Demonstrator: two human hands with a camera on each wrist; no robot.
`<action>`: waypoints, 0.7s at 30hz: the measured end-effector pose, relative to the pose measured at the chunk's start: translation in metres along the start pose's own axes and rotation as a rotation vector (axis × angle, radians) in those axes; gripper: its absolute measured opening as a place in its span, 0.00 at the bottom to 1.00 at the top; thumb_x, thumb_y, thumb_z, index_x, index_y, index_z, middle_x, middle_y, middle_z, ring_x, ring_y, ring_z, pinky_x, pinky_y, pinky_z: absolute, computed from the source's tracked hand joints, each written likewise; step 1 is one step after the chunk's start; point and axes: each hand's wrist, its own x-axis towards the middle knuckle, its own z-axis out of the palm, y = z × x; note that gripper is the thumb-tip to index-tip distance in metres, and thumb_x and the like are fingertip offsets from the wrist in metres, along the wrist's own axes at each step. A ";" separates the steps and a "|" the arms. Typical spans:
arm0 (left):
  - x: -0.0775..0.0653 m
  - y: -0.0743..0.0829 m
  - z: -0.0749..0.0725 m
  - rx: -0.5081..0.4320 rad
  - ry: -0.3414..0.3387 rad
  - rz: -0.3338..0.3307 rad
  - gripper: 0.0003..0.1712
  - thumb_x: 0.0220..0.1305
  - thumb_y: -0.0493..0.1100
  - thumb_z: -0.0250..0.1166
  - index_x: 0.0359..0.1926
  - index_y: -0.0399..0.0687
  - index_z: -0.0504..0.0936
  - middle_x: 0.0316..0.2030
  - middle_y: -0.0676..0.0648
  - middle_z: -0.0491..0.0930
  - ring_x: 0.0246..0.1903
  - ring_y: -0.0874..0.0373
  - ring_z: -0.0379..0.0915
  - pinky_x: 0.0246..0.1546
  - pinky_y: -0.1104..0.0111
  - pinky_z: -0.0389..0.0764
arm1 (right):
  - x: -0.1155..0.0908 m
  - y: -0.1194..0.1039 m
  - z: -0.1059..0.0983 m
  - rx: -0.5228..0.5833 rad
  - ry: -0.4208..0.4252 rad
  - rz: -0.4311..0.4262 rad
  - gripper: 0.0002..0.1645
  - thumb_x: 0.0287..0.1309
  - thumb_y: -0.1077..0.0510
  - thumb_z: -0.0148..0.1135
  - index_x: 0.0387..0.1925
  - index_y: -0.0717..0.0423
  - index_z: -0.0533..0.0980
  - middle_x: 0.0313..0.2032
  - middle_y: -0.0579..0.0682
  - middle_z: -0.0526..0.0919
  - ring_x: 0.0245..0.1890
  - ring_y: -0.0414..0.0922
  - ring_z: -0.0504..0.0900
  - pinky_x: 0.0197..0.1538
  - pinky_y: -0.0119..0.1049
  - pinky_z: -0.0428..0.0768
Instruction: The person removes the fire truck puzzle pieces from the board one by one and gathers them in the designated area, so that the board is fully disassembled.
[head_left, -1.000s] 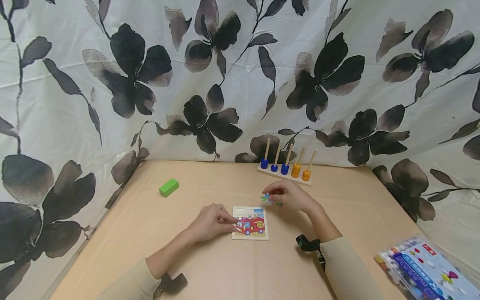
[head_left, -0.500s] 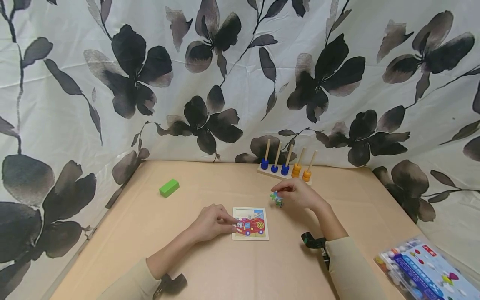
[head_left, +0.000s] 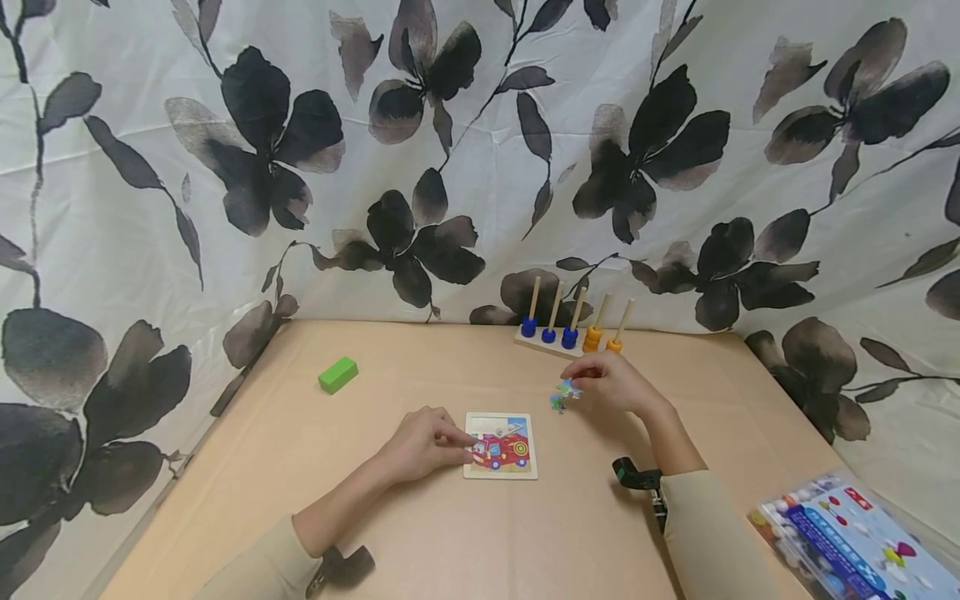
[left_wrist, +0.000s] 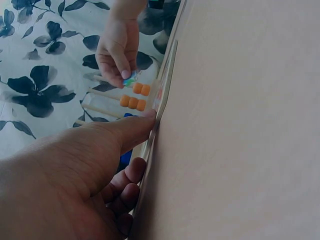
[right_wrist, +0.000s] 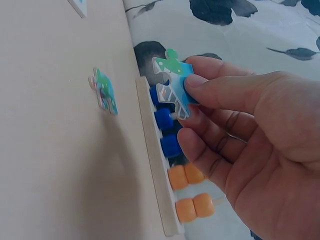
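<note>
A framed jigsaw puzzle (head_left: 501,447) with a red truck picture lies flat on the table. My left hand (head_left: 423,446) holds the frame by its left edge; in the left wrist view the thumb meets the edge and the other fingers are curled. Between thumb and fingertips, my right hand (head_left: 615,383) pinches a jigsaw piece (right_wrist: 172,82) with green, blue and grey printing, raised above the table. A second jigsaw piece (right_wrist: 103,90) rests on the table close by, below and left of the held one in the head view.
Behind the right hand stands a wooden bead stacker (head_left: 570,340) with blue and orange beads on pegs. A green block (head_left: 338,376) lies at the back left. A clear box with a blue label (head_left: 855,533) sits at the front right. A floral cloth (head_left: 480,167) hangs behind the table.
My right hand has moved to the right and slightly back with the pinched piece, baring more of the piece on the table. The left hand stays on the puzzle's edge.
</note>
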 end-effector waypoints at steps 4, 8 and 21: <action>0.000 0.000 0.000 0.008 0.002 -0.003 0.13 0.58 0.52 0.79 0.44 0.59 0.94 0.33 0.59 0.81 0.37 0.58 0.70 0.37 0.66 0.66 | -0.002 0.002 -0.002 0.008 0.003 0.011 0.10 0.67 0.68 0.65 0.47 0.62 0.87 0.45 0.56 0.90 0.42 0.47 0.83 0.44 0.30 0.81; -0.001 0.001 0.000 0.009 0.003 0.002 0.13 0.58 0.52 0.79 0.44 0.59 0.94 0.33 0.59 0.81 0.37 0.58 0.71 0.37 0.66 0.65 | -0.003 0.005 -0.004 0.010 0.010 0.039 0.10 0.66 0.68 0.65 0.46 0.61 0.87 0.45 0.56 0.90 0.40 0.46 0.83 0.43 0.30 0.81; -0.001 0.001 0.000 -0.006 0.001 -0.005 0.13 0.58 0.52 0.79 0.44 0.58 0.94 0.33 0.57 0.81 0.37 0.57 0.70 0.37 0.66 0.66 | -0.006 0.021 -0.001 0.001 -0.006 0.089 0.09 0.66 0.70 0.65 0.44 0.63 0.87 0.44 0.58 0.90 0.39 0.44 0.80 0.42 0.30 0.78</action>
